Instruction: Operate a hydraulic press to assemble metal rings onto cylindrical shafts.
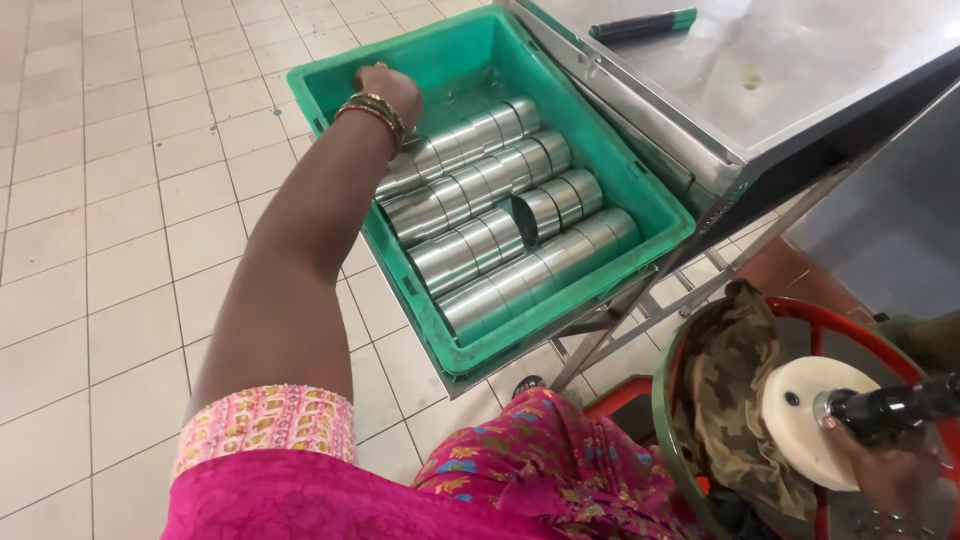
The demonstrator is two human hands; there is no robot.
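My left hand (392, 92) reaches into a green plastic crate (330, 85), with bangles on the wrist. Its fingers are down among the far ends of the shiny steel rings (490, 215) that lie in rows in the crate; the fingertips are hidden, so the grip cannot be made out. My right hand (885, 470) is at the lower right, holding a black handle (895, 402) that joins a white round disc (805, 420).
A steel table (740, 60) with a green-and-black marker (645, 24) stands at the upper right, over the crate's edge. A camouflage cloth (735, 390) hangs on a red and green round rim (668, 385). Tiled floor lies to the left.
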